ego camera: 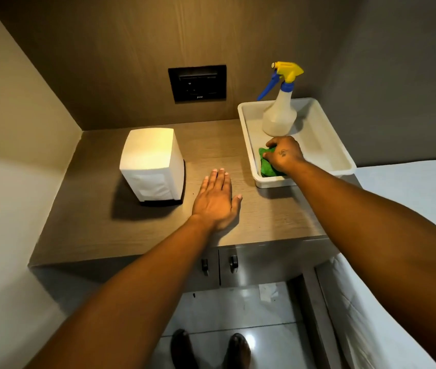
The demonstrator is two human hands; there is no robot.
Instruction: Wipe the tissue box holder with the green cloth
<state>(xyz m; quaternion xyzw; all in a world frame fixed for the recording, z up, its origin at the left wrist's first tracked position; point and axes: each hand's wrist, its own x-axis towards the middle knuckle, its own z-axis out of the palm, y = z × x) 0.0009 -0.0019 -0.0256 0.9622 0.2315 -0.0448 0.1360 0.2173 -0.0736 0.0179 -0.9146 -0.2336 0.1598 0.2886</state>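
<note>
Head: R hand (284, 155) clenched on green cloth (267, 166) in tray (318, 134); L hand (215, 201) flat, released.

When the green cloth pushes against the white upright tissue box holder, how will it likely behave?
The white upright tissue box holder stands tall on a narrow dark base, so a high push may tip it. It probably slides easily on the smooth wooden countertop. The left hand lies flat nearby, free to steady it.

Both forearms bare to the frame edge, no sleeves in view. No rings, watch or bracelets visible on either wrist. Small dark mark, maybe a tattoo, on back of right hand (284, 155); too small to read. Left hand (215, 201) unmarked. Dark shoes (237, 351) on both feet at bottom edge.
</note>
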